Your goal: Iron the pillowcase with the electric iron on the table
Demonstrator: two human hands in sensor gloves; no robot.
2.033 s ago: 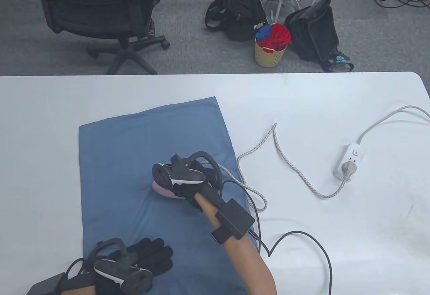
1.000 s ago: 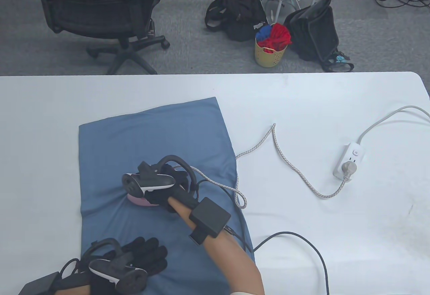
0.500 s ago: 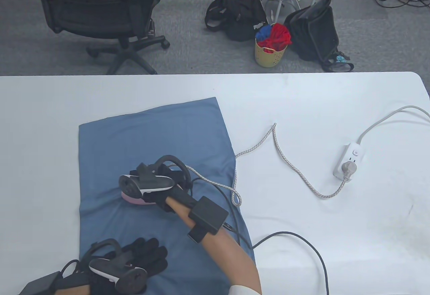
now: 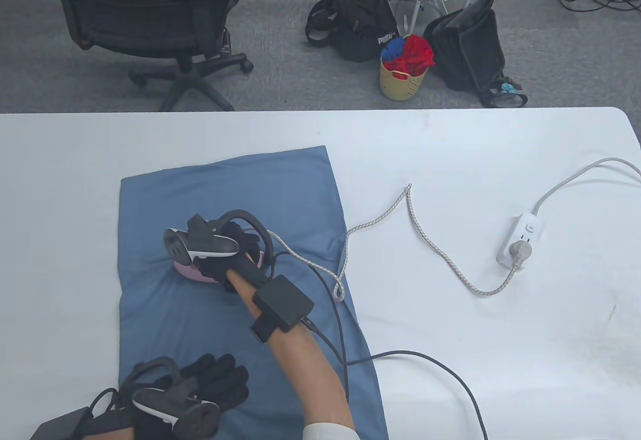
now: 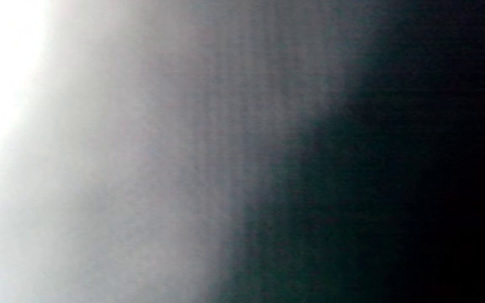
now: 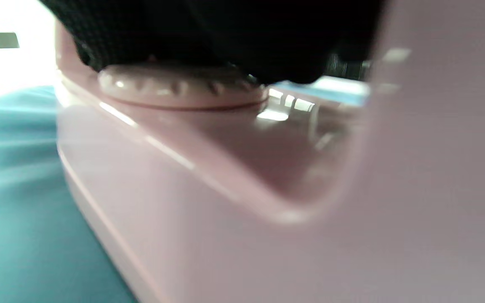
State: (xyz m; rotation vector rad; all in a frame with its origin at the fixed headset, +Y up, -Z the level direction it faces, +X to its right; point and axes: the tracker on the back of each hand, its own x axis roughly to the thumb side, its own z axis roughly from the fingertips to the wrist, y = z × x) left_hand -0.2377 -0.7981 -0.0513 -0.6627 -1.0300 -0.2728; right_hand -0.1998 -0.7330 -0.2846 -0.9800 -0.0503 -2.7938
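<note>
A blue pillowcase (image 4: 225,199) lies flat on the white table (image 4: 450,149). My right hand (image 4: 228,255) grips the handle of a pink electric iron (image 4: 193,272) that rests sole down on the pillowcase's left middle. The right wrist view shows the iron's pink body (image 6: 267,189) with its dial close up, my gloved fingers (image 6: 209,33) over it, and blue cloth (image 6: 11,189) beneath. My left hand (image 4: 215,377) rests flat, fingers spread, on the pillowcase's near left corner. The left wrist view is only a grey and black blur.
The iron's braided cord (image 4: 415,220) runs right across the table to a white power strip (image 4: 523,237) near the right edge. A black glove cable (image 4: 440,370) loops over the near right table. Beyond the far edge are an office chair (image 4: 150,14), bags and a yellow basket (image 4: 403,79).
My right hand has slid the iron left and farther away across the pillowcase, dragging the braided cord with it. My left hand has stayed on the near corner.
</note>
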